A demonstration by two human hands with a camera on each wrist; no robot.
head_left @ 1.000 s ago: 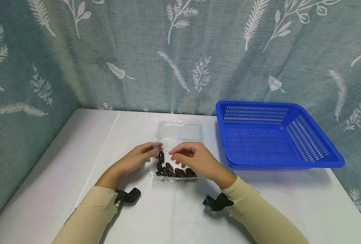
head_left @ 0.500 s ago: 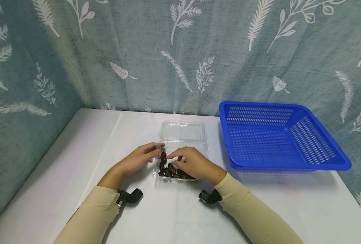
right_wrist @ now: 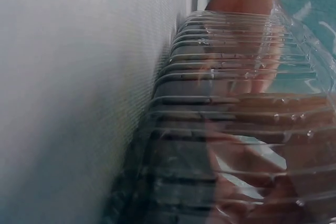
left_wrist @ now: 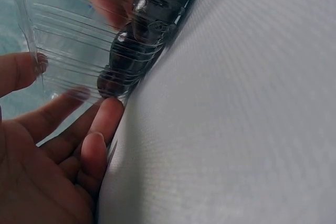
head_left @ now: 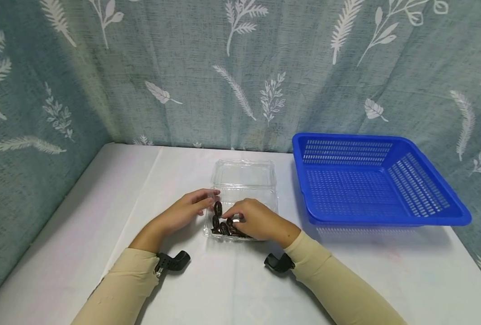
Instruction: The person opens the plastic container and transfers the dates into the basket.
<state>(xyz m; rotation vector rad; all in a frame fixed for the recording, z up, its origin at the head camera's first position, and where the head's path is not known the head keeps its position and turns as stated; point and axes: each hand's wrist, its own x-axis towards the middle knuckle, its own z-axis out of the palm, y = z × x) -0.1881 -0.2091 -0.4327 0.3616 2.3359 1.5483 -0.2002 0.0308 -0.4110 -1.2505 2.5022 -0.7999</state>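
Observation:
A clear plastic clamshell box (head_left: 246,194) lies with its lid raised away from me in the head view. Dark, wrinkled dates (head_left: 218,208) line its left side and front. My left hand (head_left: 181,212) rests against the box's left wall, fingers loosely bent; in the left wrist view the fingertips (left_wrist: 109,115) touch the plastic near the table. My right hand (head_left: 260,220) reaches into the box, thumb and index finger on either side of a date (head_left: 230,221), apparently pinching it. Its palm hides the front right of the box. The right wrist view shows those fingers blurred through ribbed plastic (right_wrist: 210,100).
A blue perforated basket (head_left: 356,180) stands at the right of the white table (head_left: 232,289), its rim rising beside the box. Leaf-patterned curtains (head_left: 191,81) close off the back and left. Each wrist wears a black strap with a camera mount (head_left: 279,262).
My right hand has lowered and shifted slightly left, from above the box down among the dates. The left hand stays at the box's left wall. The view has shifted slightly.

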